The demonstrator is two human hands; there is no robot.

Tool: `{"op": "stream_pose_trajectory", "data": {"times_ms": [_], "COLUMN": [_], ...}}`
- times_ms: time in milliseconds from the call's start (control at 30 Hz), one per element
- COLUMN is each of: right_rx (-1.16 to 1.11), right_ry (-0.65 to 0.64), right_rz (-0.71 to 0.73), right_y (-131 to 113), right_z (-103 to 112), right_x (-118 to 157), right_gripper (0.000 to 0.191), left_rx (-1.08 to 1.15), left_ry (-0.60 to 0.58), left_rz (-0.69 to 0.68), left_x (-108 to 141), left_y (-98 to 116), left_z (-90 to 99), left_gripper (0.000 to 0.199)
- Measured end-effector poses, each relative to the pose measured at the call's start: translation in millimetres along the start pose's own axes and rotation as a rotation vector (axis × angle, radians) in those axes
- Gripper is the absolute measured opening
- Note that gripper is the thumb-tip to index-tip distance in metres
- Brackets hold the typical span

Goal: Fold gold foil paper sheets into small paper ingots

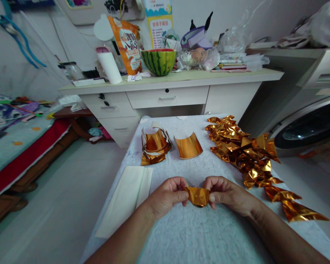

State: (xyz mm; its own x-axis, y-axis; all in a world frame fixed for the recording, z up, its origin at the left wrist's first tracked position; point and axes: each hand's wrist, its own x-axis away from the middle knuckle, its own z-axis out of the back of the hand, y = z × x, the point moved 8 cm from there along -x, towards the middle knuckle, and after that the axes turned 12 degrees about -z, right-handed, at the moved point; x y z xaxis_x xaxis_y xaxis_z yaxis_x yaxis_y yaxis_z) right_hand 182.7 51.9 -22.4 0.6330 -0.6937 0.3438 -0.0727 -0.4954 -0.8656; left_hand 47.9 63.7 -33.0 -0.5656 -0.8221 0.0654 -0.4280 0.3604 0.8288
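Between my two hands is a small folded piece of gold foil paper, held above the cloth-covered table. My left hand pinches its left end between thumb and fingers. At the right end, my right hand grips it the same way. Beyond my hands lies a single curled sheet of gold foil paper. A stack of curled gold sheets with pale backing sits to its left. Along the table's right side spreads a heap of folded gold foil pieces, with several trailing toward the near right corner.
Folded white paper lies at the table's left. Behind stands a white desk holding half a watermelon, an orange snack bag and a paper roll. A washing machine is at right, a bed at left.
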Motion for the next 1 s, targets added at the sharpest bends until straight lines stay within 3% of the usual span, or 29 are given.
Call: {"op": "stream_pose_trajectory", "data": {"times_ms": [667,833,1000], "right_rx": [0.04,0.059,0.09], "right_ry": [0.015,0.058,0.159], "right_rz": [0.048,0.055,0.058], "right_y": [-2.2,-4.3,-12.1], "right_z": [3.6,7.0,11.7], "right_x": [0.7,0.5,1.6], "right_gripper": [0.023,0.025,0.028], "left_rx": [0.092,0.001,-0.245], "left_ry": [0.022,0.045,0.06], "left_rz": [-0.001,-0.032,-0.203], "left_x": [-1.2,-3.0,-4.3], "left_y": [-6.7,-1.9,21.1], "left_z": [-1.1,-0.5,1.9], "left_gripper": [0.036,0.036,0.027]}}
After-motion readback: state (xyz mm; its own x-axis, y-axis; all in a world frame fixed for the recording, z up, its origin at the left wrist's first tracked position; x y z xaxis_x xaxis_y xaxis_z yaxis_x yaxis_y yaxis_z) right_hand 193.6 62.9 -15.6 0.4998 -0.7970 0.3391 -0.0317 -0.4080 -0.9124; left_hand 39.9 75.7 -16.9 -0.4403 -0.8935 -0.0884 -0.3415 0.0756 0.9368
